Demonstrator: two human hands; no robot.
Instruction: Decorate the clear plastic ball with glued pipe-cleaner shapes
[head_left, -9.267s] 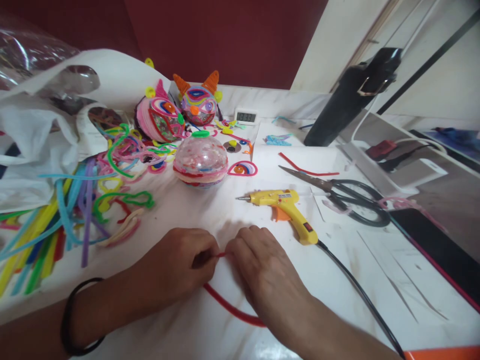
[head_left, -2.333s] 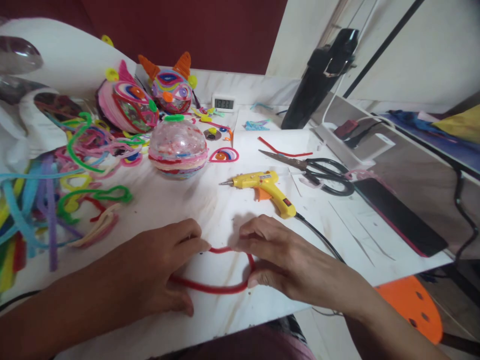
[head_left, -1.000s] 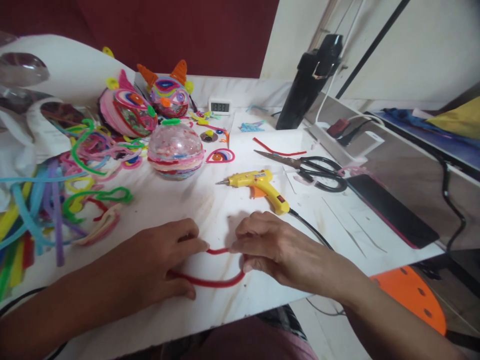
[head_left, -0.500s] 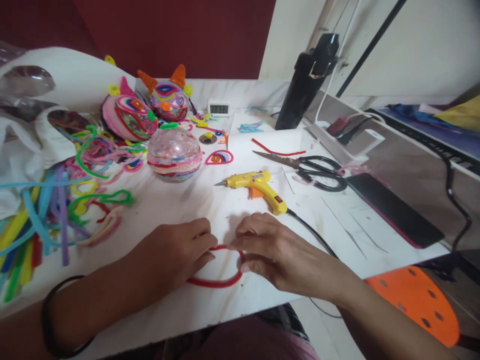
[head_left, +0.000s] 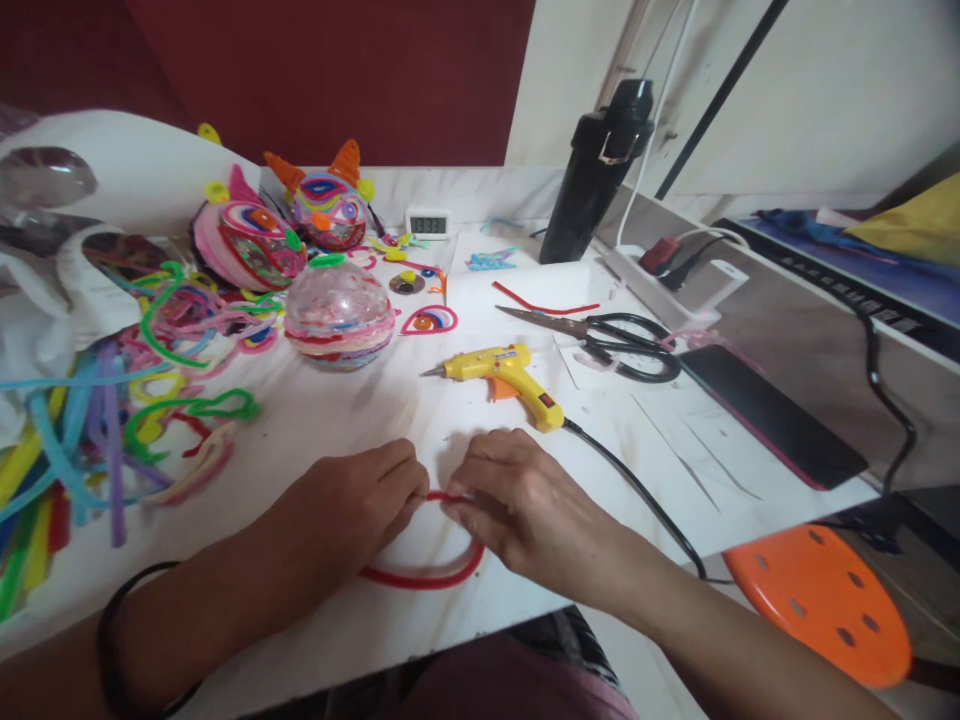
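Observation:
A red pipe cleaner (head_left: 429, 579) is bent into a loop at the table's front, low between my hands. My left hand (head_left: 367, 495) is closed on its upper left part, the fingertips pinched together. My right hand (head_left: 506, 495) pinches the same pipe cleaner just to the right, with a short red stretch showing between the two hands. Beyond them lies a yellow glue gun (head_left: 506, 375), its nozzle pointing left. Further back sits a clear ball (head_left: 340, 300) with its lower half wrapped in coloured pipe cleaners.
Loose pipe cleaners (head_left: 112, 430) are heaped at left. Two decorated balls (head_left: 247, 240) stand behind. To the right lie black scissors (head_left: 600, 335), a phone (head_left: 772, 415) and a power strip (head_left: 660, 285), with a black bottle (head_left: 596, 170) behind. An orange stool (head_left: 817, 600) is below the table edge.
My right thumb and fingers have moved left and closed in nearer to my left hand on the red pipe cleaner. The view has shifted slightly.

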